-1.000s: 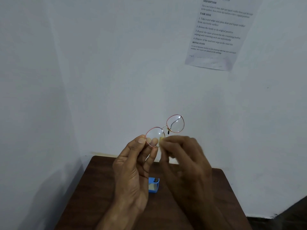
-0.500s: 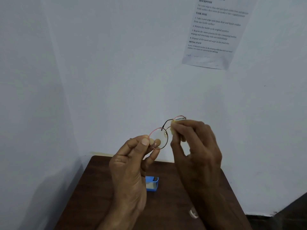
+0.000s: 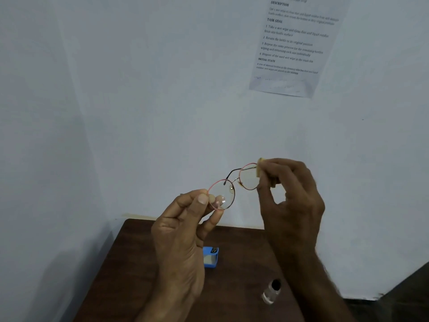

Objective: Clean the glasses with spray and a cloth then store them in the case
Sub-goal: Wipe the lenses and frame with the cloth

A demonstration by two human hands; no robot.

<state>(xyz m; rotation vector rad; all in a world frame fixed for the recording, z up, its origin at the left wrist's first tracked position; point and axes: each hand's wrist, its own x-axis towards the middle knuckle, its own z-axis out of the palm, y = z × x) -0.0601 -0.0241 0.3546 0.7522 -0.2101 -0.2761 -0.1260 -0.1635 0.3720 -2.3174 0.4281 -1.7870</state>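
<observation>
Round glasses with a thin pink-red wire frame are held up in front of the wall, above the table. My left hand pinches the rim of the left lens between thumb and fingers. My right hand pinches a small pale yellow cloth against the outer edge of the right lens. A small clear spray bottle with a dark top stands on the table below my right forearm. A blue case lies on the table, partly hidden behind my left hand.
The dark brown wooden table stands in a corner, with white walls behind it and to the left. A printed paper sheet hangs on the back wall at the upper right. Dark floor shows at the lower right.
My right hand with the cloth has moved from the bridge of the glasses to the outer edge of the right lens. The spray bottle has come into view.
</observation>
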